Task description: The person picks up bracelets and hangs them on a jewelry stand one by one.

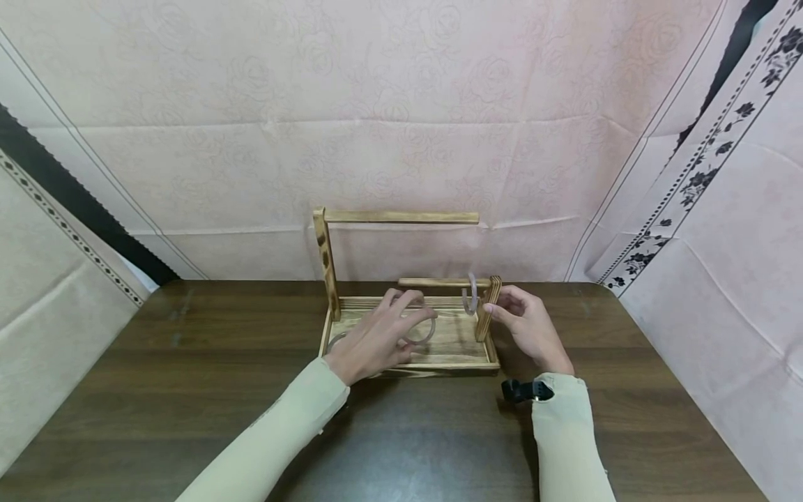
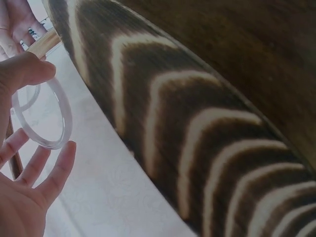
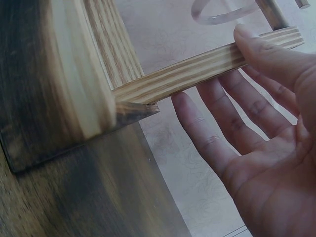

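Observation:
A wooden bracelet stand [image 1: 464,364] has a shallow tray, a tall post at left with a long bar, and a short post [image 1: 484,322] at right with a lower bar [image 1: 433,283]. My left hand [image 1: 379,338] is over the tray, pinching a clear bangle [image 2: 68,118] between thumb and fingers. On the lower bar, near the short post, hangs another bangle [image 1: 473,300]. Part of a further bangle [image 1: 336,339] shows in the tray, left of my left wrist. My right hand [image 1: 533,331] grips the short post, thumb on one face and fingers [image 3: 210,140] against the other.
The stand sits near the back edge of a dark wooden table [image 1: 238,390], close to a pale patterned cloth [image 1: 376,167] hanging behind. The long upper bar [image 1: 401,217] extends rightward above the tray with a free right end. A black band [image 1: 527,390] circles my right wrist.

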`<state>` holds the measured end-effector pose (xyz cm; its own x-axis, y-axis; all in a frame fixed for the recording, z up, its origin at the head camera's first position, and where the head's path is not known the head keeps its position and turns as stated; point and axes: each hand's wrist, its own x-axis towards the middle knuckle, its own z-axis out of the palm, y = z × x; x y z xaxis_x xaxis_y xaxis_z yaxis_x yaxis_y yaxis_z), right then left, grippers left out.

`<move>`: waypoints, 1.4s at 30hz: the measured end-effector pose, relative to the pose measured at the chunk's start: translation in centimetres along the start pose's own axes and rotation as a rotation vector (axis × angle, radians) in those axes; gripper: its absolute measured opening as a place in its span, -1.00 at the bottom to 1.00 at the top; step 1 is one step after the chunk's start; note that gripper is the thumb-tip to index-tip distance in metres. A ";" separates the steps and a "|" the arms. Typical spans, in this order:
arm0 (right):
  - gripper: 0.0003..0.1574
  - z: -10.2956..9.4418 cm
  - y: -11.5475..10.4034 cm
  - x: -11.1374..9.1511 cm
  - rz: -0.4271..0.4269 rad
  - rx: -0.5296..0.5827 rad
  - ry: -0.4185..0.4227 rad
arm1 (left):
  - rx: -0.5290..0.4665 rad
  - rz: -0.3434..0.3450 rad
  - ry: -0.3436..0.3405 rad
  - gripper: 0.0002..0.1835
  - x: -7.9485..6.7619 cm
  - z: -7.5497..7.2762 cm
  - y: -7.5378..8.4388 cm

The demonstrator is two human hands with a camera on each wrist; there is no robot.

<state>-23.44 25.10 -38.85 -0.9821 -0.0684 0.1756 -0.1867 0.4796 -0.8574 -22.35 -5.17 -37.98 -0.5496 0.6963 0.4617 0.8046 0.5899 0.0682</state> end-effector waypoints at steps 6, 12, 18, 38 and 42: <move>-0.58 0.0 -0.1 0.0 0.005 -0.001 0.002 | 0.020 0.022 0.045 -0.26 -0.2 -0.4 0.0; -0.59 0.0 -0.2 0.0 0.008 -0.003 0.002 | 0.040 0.014 0.068 -0.30 -0.6 -0.7 0.1; -0.60 0.0 -0.1 0.0 0.006 0.005 0.000 | 0.034 0.004 0.111 -0.35 -0.9 -0.7 0.2; -0.57 -0.1 -0.4 -0.1 0.016 0.028 -0.022 | -0.093 -0.096 0.233 -0.36 -1.8 -0.5 -0.2; -0.56 -0.2 -0.3 0.0 0.014 0.016 -0.015 | -0.113 -0.114 0.257 -0.38 -1.7 -0.6 -0.3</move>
<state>-23.37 25.11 -38.55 -0.9849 -0.0744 0.1562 -0.1729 0.4669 -0.8672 -21.52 -6.77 -38.30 -0.5745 0.4934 0.6531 0.7689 0.5989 0.2239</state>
